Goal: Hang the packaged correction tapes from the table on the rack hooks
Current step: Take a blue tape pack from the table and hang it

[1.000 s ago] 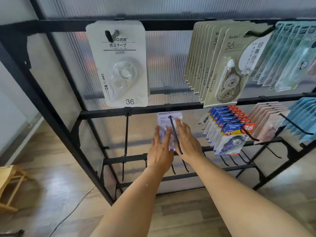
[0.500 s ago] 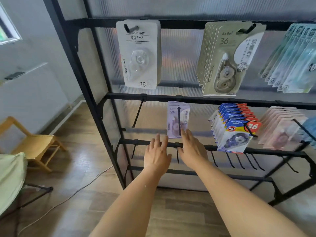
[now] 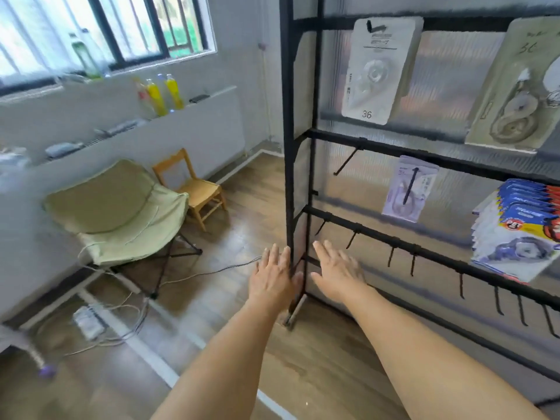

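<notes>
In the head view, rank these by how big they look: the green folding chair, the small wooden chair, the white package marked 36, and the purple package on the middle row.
1. Green folding chair
2. Small wooden chair and white package marked 36: they look alike, and the package hangs nearer the camera, so unranked.
3. Purple package, smallest.

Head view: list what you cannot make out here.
- Table with the remaining packs: not in the head view at all.
- Beige pack, top row: cut off by the right edge, and motion blur smears its print.
- Blue packs: also cut by the right edge, so the count is unclear.
- Purple pack: its hook crosses the front; text too blurred to read.
- Left hand and right hand: backs only, palms hidden; no grip on anything.
</notes>
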`<move>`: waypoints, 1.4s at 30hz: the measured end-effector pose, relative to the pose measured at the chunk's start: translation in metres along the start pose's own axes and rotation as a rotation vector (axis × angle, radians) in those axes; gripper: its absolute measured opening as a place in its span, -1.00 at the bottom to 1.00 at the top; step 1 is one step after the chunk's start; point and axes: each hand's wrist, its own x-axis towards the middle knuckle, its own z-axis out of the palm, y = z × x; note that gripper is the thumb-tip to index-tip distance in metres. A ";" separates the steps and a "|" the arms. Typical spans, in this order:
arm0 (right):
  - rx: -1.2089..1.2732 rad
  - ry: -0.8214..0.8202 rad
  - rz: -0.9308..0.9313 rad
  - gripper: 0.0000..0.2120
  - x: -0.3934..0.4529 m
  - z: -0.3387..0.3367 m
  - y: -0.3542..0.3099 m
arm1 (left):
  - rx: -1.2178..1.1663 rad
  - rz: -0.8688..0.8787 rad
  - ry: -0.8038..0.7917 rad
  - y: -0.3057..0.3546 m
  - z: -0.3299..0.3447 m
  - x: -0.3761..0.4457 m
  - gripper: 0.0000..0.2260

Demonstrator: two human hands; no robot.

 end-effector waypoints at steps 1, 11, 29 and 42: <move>-0.025 -0.013 -0.041 -0.33 0.000 0.001 -0.014 | 0.008 -0.034 0.004 -0.012 -0.004 -0.007 -0.40; -0.132 -0.080 -0.383 -0.33 0.003 0.031 -0.201 | -0.049 -0.352 0.105 -0.182 -0.042 -0.094 -0.41; -0.256 -0.127 -0.879 -0.32 -0.068 0.133 -0.586 | -0.125 -0.859 0.192 -0.506 -0.086 -0.299 -0.41; -0.276 -0.160 -1.171 -0.33 -0.050 0.185 -0.838 | -0.209 -1.177 0.290 -0.715 -0.133 -0.362 -0.43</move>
